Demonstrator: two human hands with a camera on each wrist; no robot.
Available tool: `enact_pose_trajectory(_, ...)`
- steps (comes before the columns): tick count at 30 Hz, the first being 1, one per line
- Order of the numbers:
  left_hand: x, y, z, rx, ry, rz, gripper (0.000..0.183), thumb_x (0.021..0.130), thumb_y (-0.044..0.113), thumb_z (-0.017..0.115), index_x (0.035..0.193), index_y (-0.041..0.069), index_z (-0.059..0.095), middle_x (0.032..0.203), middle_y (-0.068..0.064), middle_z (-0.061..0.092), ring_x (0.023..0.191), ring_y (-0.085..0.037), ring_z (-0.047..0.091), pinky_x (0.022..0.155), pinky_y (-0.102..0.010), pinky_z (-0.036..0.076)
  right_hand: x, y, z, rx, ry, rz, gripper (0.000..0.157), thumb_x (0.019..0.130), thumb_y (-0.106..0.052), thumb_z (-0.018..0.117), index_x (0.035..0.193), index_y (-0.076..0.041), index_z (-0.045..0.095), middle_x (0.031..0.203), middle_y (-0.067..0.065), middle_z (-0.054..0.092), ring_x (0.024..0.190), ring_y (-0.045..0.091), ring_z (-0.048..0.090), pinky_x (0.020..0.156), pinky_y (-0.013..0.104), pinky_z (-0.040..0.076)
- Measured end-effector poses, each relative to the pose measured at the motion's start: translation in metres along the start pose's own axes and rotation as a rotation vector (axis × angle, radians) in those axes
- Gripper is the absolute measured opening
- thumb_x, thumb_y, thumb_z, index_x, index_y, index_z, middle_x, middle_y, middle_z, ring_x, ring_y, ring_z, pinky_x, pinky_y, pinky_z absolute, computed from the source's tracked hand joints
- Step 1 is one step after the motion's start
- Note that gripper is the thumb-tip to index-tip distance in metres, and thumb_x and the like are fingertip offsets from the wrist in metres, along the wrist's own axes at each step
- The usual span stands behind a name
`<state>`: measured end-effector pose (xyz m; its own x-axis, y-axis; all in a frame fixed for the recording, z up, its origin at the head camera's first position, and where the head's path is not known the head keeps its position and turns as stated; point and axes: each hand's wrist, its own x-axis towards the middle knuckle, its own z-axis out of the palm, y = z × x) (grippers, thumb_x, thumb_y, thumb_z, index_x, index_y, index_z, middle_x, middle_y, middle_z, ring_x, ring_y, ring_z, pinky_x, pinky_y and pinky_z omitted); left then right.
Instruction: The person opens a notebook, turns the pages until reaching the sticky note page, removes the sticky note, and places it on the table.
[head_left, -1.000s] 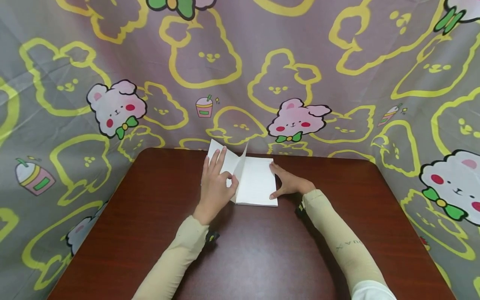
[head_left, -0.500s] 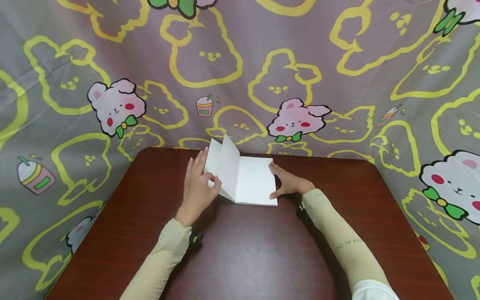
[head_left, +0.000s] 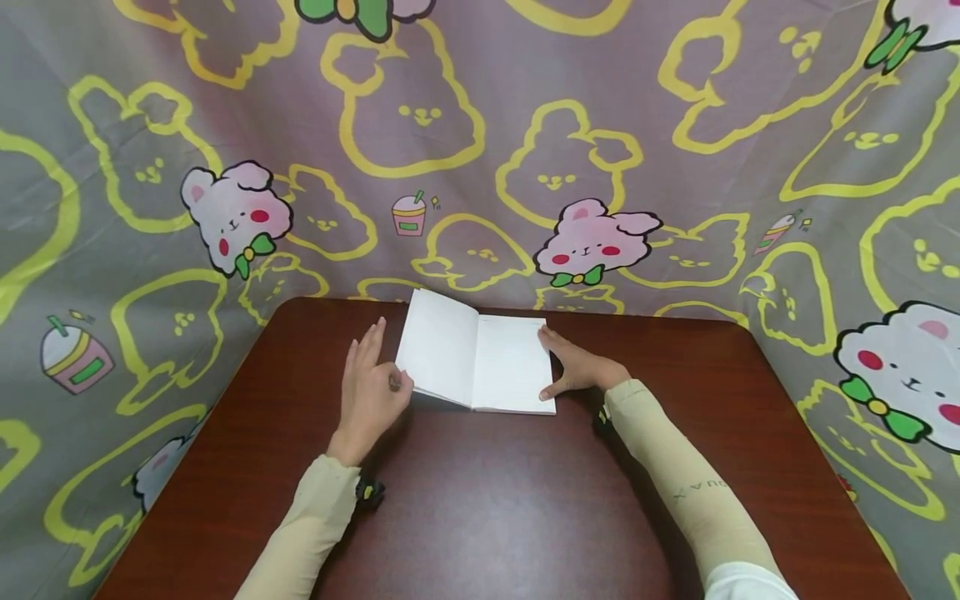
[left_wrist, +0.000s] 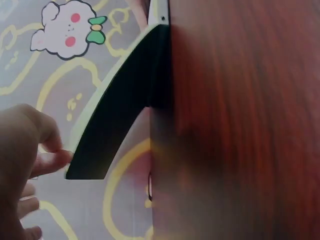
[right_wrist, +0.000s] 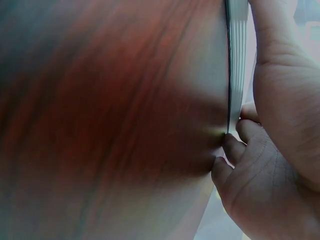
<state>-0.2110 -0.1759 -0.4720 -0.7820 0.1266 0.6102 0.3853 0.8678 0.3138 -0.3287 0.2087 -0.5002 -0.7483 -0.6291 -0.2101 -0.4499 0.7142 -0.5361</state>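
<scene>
An open notebook [head_left: 513, 362] with blank white pages lies near the back edge of the table. Its left side is raised at a slant, with a dark underside [left_wrist: 117, 110] showing in the left wrist view. My left hand [head_left: 367, 400] pinches that raised side's outer edge between thumb and index finger, the other fingers extended. On the right, my right hand [head_left: 577, 362] rests at the notebook's outer edge, thumb at the near corner and fingers toward the far one. The right wrist view shows the stacked page edges [right_wrist: 239, 55] beside this hand.
The dark reddish-brown table [head_left: 517, 508] stretches toward the person in front of the notebook. A grey curtain [head_left: 450, 83] with yellow outlines and cartoon bears hangs close behind the table and along both sides.
My left hand has moved left and lower, bringing the notebook's left leaves over from upright to a low slant. The page that stood up separately now lies with them. My right hand stays put.
</scene>
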Motion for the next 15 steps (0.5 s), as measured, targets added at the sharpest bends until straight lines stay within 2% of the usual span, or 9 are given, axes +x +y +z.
enact_pose_trajectory(8,-0.004,-0.009,0.004,0.097,-0.172,-0.106,0.029,0.079,0.009,0.075,0.052,0.003,0.067,0.152,-0.027,0.047,0.142,-0.045,0.043,0.116,-0.065,0.032,0.000,0.001,0.001,0.003,0.007,0.000,0.134,0.072,-0.047,0.091,0.162,0.002,0.003,0.170,0.020,-0.002,0.158,0.036,0.000,0.126,0.055,0.014)
enact_pose_trajectory(15,-0.004,-0.015,0.010,0.151,-0.304,-0.181,0.040,0.079,0.013,0.076,0.044,0.009,0.057,0.150,-0.028,0.049,0.142,-0.047,0.041,0.115,-0.067,0.033,0.000,0.001,0.001,0.012,0.004,0.007,0.134,0.072,-0.047,0.091,0.162,0.001,0.003,0.171,0.019,-0.003,0.158,0.035,-0.001,0.126,0.055,0.014)
